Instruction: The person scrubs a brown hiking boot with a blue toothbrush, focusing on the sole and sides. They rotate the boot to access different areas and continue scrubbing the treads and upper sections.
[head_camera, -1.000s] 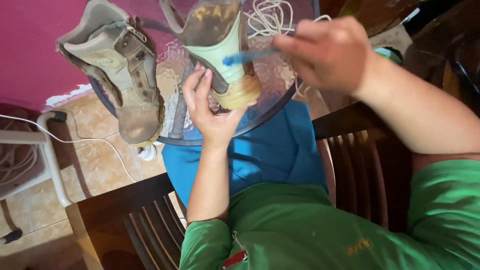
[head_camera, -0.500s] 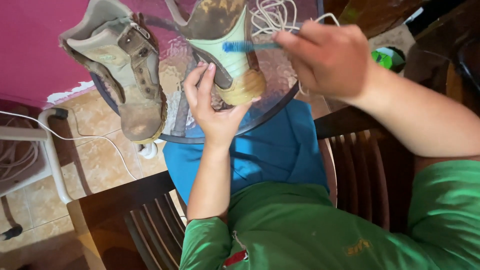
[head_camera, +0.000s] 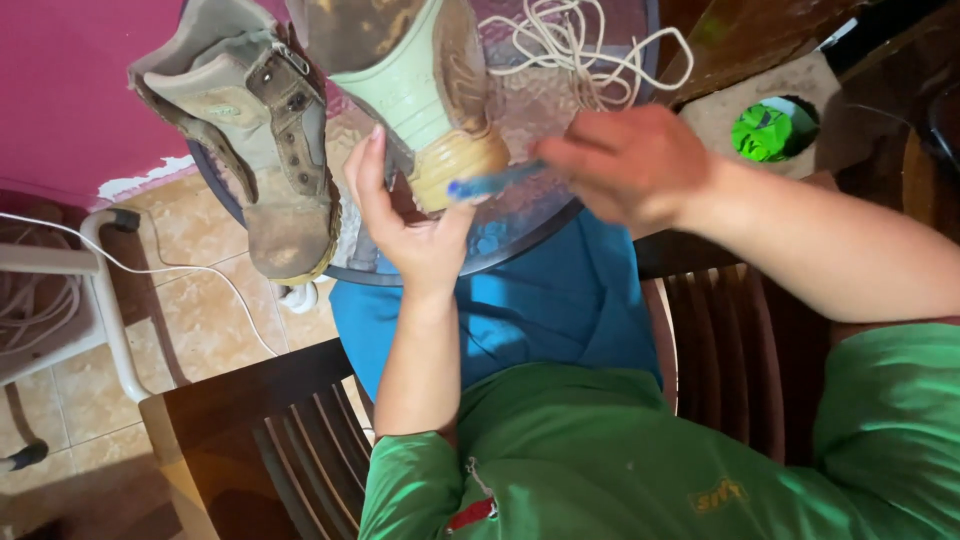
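Left hand (head_camera: 415, 225) grips upturned boot (head_camera: 415, 80); right hand (head_camera: 630, 165) holds blue brush (head_camera: 495, 183).

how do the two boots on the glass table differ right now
The left boot lies with its upper showing, tongue and eyelets in view, and no hand touches it. The right boot is turned sole up, showing a pale green sole with a tan heel, and the left hand steadies it. The right hand holds a blue brush at that heel, not at the left boot. Both look worn and dirty and rest on the round glass table.
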